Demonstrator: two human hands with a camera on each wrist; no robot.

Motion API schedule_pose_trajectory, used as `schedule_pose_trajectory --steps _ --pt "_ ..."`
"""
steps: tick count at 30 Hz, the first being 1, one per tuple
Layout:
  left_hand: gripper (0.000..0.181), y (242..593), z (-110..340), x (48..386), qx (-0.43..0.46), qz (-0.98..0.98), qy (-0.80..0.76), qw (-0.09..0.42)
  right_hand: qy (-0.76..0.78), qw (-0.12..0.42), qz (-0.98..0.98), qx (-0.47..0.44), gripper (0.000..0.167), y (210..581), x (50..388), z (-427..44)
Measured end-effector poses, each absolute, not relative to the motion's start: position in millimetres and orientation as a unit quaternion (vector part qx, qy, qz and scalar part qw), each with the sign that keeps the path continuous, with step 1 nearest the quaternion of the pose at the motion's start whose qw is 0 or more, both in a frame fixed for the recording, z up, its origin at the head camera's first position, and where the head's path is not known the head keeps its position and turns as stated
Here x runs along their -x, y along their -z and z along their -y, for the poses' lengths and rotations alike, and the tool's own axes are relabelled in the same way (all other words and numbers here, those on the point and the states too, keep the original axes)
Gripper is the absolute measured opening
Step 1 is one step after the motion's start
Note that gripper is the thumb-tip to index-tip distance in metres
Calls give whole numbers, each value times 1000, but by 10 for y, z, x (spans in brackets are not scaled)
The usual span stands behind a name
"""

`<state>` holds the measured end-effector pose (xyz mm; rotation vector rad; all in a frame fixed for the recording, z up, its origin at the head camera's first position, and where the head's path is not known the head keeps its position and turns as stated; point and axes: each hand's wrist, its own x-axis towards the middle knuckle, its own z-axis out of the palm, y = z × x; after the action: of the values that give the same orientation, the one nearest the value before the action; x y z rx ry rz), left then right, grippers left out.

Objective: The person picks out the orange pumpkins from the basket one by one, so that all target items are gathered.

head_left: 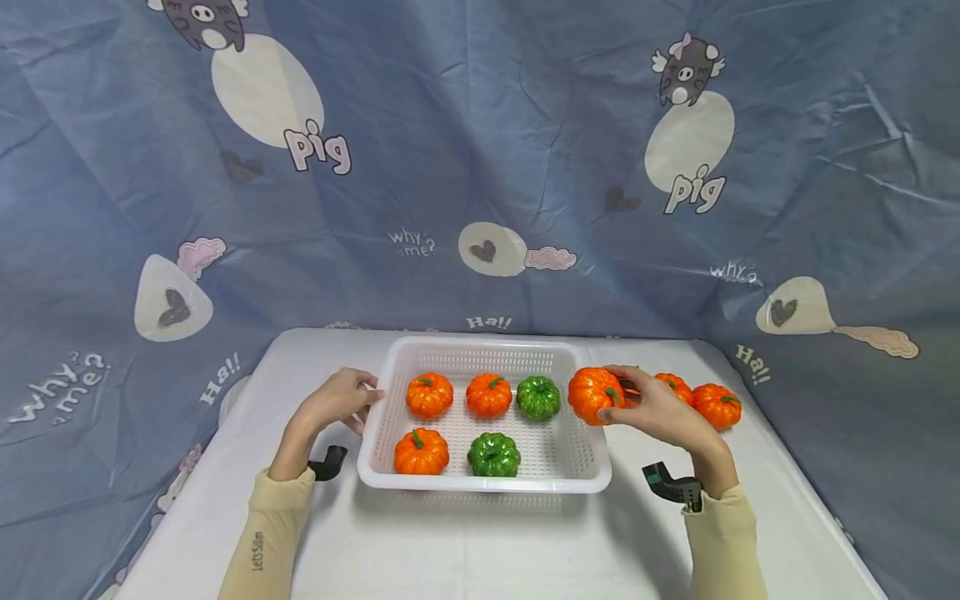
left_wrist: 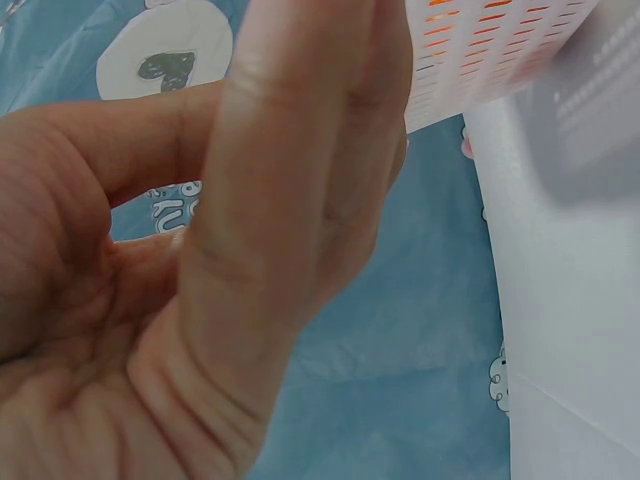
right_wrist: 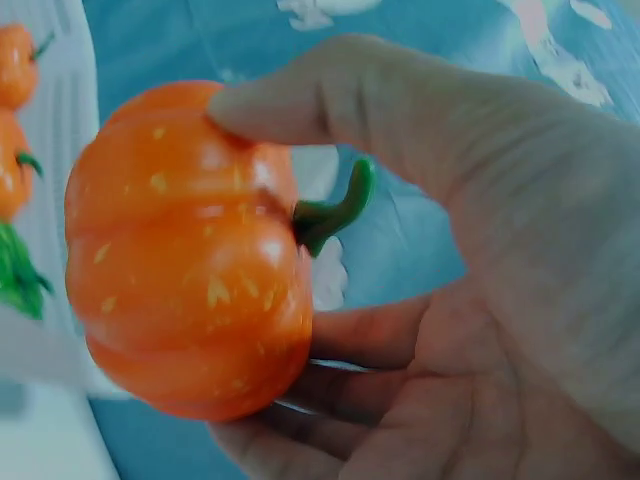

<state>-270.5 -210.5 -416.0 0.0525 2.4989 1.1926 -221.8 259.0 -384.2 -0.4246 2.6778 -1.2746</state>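
Observation:
My right hand (head_left: 660, 410) grips a small orange pumpkin (head_left: 590, 396) with a green stem, held at the right rim of the white plastic basket (head_left: 480, 484). In the right wrist view the thumb lies on one side of the pumpkin (right_wrist: 190, 260) and the other fingers on the opposite side. At the basket's left rim, my left hand (head_left: 341, 398) touches the edge with relaxed fingers. Inside the basket sit three orange pumpkins (head_left: 422, 452) and two green pumpkins (head_left: 494, 455), in two rows.
More orange pumpkins (head_left: 717, 406) lie on the white table (head_left: 480, 558) to the right of the basket, some partly hidden behind my right hand. A blue patterned cloth (head_left: 420, 167) hangs behind and around the table's sides.

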Motion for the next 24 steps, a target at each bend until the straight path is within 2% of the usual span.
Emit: schedule_pose_trajectory --steps 7,17,24 --pt "42 4145 2100 2703 -21 -886 -423 187 371 59 -923 84 71 3881 2211 -2950" --pt "43 4156 2103 2701 -21 -887 -423 185 327 133 -934 52 80 4141 2384 -3147" --pt "42 4159 2103 2700 -22 -886 -424 185 312 147 -937 62 72 4331 2468 -3180"
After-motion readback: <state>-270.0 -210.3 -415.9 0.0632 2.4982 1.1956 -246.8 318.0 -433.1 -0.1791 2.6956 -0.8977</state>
